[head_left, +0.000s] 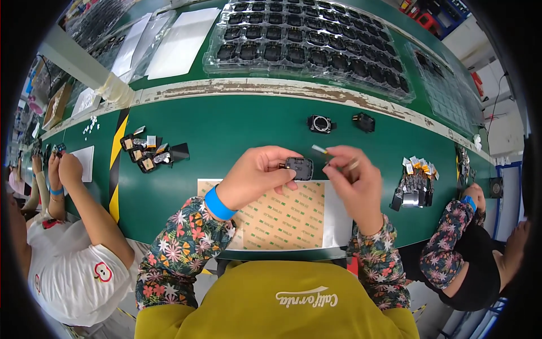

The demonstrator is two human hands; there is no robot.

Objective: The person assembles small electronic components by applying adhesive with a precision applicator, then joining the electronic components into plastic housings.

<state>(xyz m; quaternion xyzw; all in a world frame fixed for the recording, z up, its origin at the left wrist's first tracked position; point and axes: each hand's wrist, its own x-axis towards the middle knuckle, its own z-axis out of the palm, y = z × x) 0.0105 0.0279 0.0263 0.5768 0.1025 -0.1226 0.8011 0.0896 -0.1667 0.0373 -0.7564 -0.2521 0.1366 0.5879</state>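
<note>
My left hand (261, 175), a blue band at its wrist, grips a small black plastic casing (300, 168) between thumb and fingers. Its hollow inner side is turned up. Just right of it, my right hand (357, 178) is closed in a pinch. A small flat whitish piece with a yellow edge (319, 149) sticks out at its index fingertip, apart from the casing. Beneath both hands lies a tan printed adhesive sheet (282, 217) on a white backing. Beyond them are a black part with a pale ring (320, 124) and another black casing (364, 122).
Black casings with silver parts (148, 152) are heaped at the left. Flex-cabled parts with yellow-edged tops (415, 181) lie at the right. A clear tray (212, 62) of black casings stands on the raised shelf. Co-workers sit on both sides; yellow-black tape (117, 169) marks the left.
</note>
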